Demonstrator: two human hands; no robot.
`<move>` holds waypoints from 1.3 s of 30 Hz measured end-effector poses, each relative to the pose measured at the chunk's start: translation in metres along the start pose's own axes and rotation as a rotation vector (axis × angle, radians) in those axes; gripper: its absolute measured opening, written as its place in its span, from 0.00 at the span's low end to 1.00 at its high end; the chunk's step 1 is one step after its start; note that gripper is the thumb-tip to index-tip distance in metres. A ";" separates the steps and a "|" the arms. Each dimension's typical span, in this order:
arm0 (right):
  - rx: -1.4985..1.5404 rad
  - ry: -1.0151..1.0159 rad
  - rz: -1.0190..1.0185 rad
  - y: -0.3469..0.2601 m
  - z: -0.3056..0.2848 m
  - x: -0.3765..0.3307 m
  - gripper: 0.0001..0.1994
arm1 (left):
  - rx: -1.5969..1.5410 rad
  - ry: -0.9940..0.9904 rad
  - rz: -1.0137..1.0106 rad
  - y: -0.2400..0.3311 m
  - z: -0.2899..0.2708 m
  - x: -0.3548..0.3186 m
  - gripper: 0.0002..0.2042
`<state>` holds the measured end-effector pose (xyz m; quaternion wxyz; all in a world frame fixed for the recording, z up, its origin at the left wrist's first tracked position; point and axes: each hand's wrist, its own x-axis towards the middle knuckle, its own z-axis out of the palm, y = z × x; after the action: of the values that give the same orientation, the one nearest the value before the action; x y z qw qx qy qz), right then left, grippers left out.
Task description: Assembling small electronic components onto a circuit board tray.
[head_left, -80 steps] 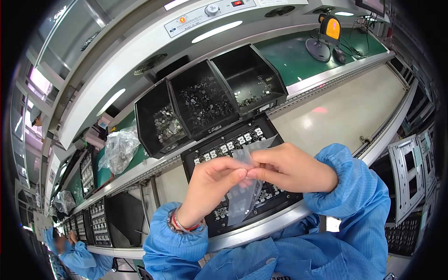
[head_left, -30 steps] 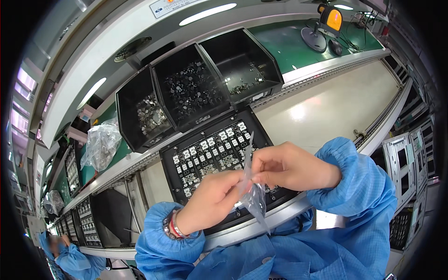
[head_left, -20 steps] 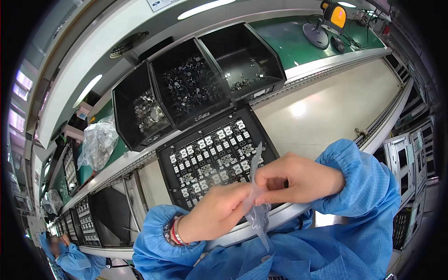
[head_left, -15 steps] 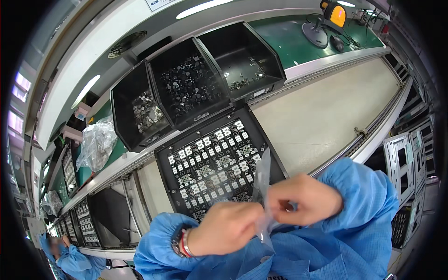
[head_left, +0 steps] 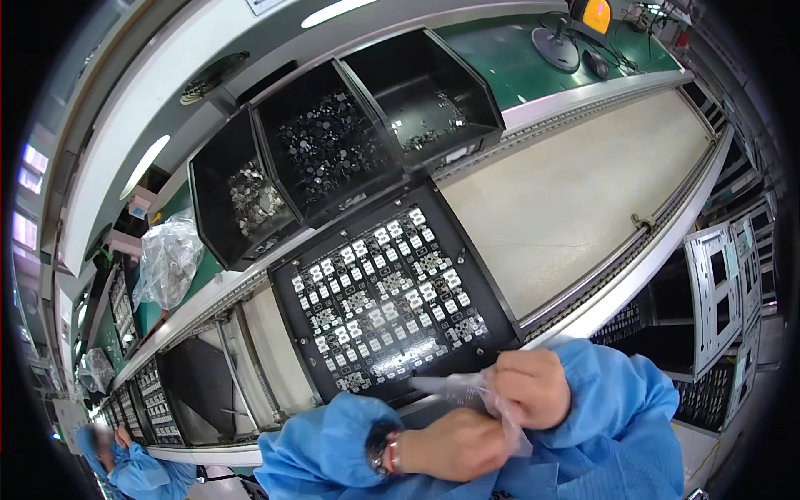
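Lower centre-right of frame: L hand (head_left: pixel 463 446) & R hand (head_left: pixel 533 387) sit close tog., both clamped on a clear plastic bag (head_left: pixel 454 387), prob. b/c limp film needs two-sided support; fingertips mostly hidden. Mid-frame, black tray (head_left: pixel 481 287) w/ small boards (head_left: pixel 387 315) lies flat just below open black bins (head_left: pixel 408 71), prob. for short reach.

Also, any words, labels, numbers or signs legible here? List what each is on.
No legible text to quote.
Clear plastic bag: no readable print.
Circuit boards: markings too small.
Rightmost black bin: pale front label, too small.
White overhead housing: label cropped by the top edge, unreadable.
Blue jacket: dark lettering, cut off below.
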<state>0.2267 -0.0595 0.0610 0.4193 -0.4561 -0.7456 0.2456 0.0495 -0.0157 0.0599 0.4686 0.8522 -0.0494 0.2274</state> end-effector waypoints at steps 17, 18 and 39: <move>0.191 -0.239 0.378 -0.002 -0.046 0.071 0.12 | 0.691 0.446 -0.284 0.009 -0.063 0.013 0.07; 0.233 -0.227 0.371 0.000 -0.044 0.073 0.12 | 0.690 0.443 -0.282 0.013 -0.062 0.012 0.07; -0.089 -0.339 0.010 -0.003 -0.048 0.070 0.12 | 1.008 -0.221 -0.015 0.026 -0.083 0.010 0.06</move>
<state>0.2492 0.0007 0.1168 0.2657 -0.4298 -0.8135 0.2880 0.0223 0.0393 0.1220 -0.0069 0.9914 0.0231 0.1283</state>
